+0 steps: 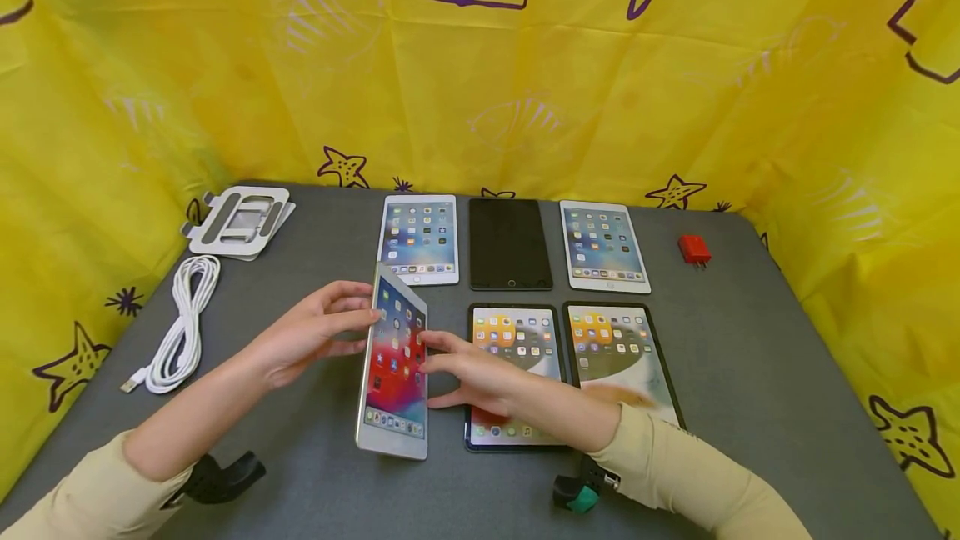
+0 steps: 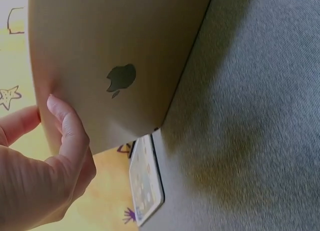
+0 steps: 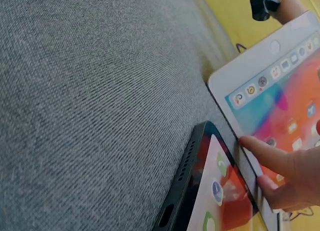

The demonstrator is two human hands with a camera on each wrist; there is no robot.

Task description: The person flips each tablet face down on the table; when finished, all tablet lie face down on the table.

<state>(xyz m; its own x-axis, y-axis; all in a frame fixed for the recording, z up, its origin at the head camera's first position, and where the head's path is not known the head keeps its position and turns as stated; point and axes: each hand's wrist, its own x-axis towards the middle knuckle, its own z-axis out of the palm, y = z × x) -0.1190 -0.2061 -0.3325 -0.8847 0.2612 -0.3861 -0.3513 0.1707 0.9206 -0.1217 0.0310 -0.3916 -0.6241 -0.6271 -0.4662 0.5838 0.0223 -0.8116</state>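
A white-fronted tablet (image 1: 396,365) with a lit red and blue screen is tilted up on its long edge at front centre. My left hand (image 1: 318,332) pinches its raised edge, thumb on the front and fingers behind. In the left wrist view, its gold back (image 2: 120,41) with an apple logo faces the camera, and a fingertip presses on it. My right hand (image 1: 476,373) has its fingers spread, with fingertips touching the tablet's lower right edge. The right wrist view shows the fingers (image 3: 270,156) along that edge, close beside a dark-framed tablet (image 3: 215,191).
Behind lie a white tablet (image 1: 420,232), a black-screened tablet (image 1: 510,244) and another white tablet (image 1: 604,244). A dark-framed tablet (image 1: 622,357) is under the right forearm. A coiled white cable (image 1: 180,332) and metal stand (image 1: 240,219) are left; a red charger (image 1: 694,249) right.
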